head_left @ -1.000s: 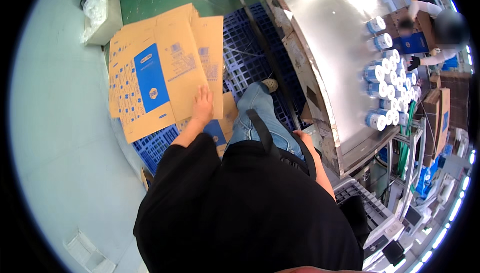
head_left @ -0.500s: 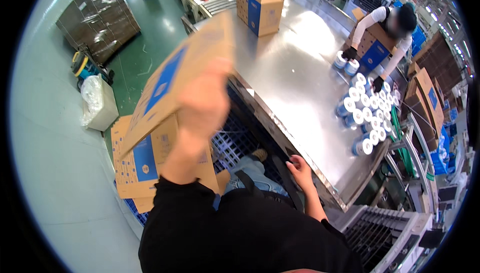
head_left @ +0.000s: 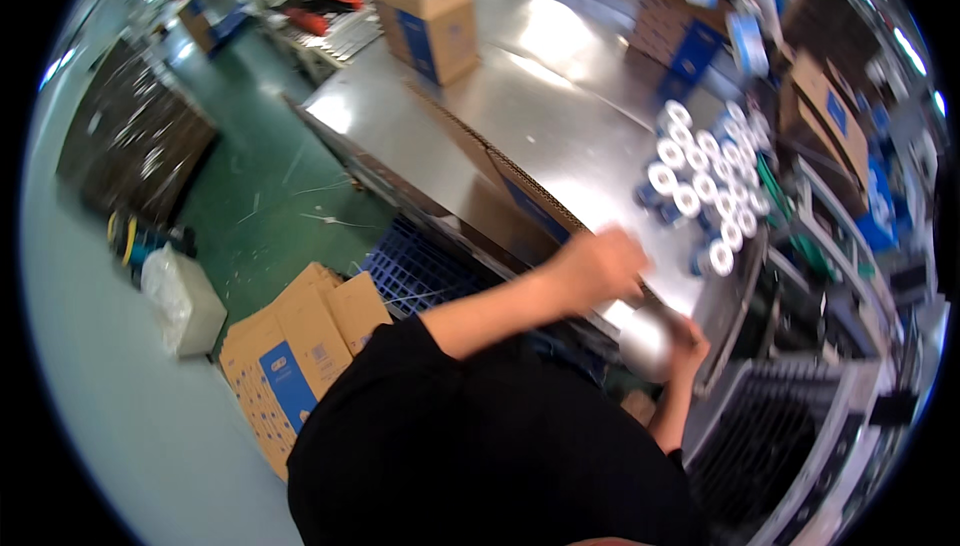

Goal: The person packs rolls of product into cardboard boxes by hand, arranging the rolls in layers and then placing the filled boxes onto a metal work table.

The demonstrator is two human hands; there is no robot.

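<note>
At the far left, a white bin [head_left: 185, 301] and a stack of flattened cartons [head_left: 290, 366] are seen on the green floor, beside a blue pallet [head_left: 420, 271]. Further right, one flattened carton [head_left: 500, 181] is held at its near end by the left hand [head_left: 600, 264]; the hand is motion-blurred, but its grip appears to be pinched on the cardboard edge. The carton lies slanted over the near edge of the steel desk [head_left: 560, 86], its far end reaching out across the bare metal.

The step in hand is judged to be the bringing of the flat carton onto the desk. Opening it into a box would probably come next, and for that a second hold would be needed.

The right hand [head_left: 688, 338] rests at the desk's near corner; whether its grip is closed cannot be told. Open room is offered by the desk's middle; to the right it is crowded by white rolls [head_left: 700, 181], so little clearance is left there.
</note>
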